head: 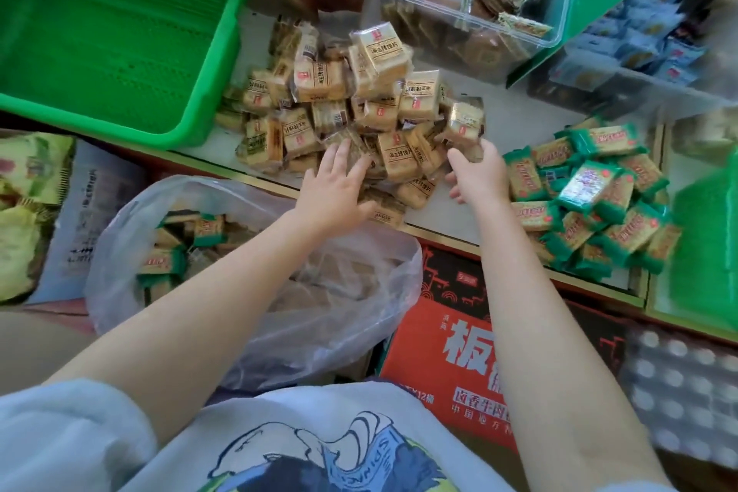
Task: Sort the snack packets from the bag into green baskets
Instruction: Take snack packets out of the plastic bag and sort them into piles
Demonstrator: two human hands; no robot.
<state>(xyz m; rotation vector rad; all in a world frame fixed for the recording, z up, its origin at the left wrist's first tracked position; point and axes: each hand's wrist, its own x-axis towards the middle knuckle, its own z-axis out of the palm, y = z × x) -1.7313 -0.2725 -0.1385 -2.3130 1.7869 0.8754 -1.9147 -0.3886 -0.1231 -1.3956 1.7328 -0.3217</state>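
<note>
A heap of tan snack packets (351,108) lies on the white shelf (515,124) in the middle. My left hand (335,188) rests on the heap's near edge with fingers spread and straight. At the heap's right edge, my right hand (477,172) grips a tan packet (465,124) and lifts it a little. To the right lies a second heap of green-edged packets (591,196). The clear plastic bag (247,276) sits below the shelf at my left, with several packets inside. An empty green basket (112,28) stands at the upper left.
Clear plastic bins (471,0) of other snacks stand behind the heaps. A second green basket (703,236) shows at the right edge. A red carton (447,347) and wrapped cans (679,383) sit below the shelf. More packaged goods (28,204) lie at the left.
</note>
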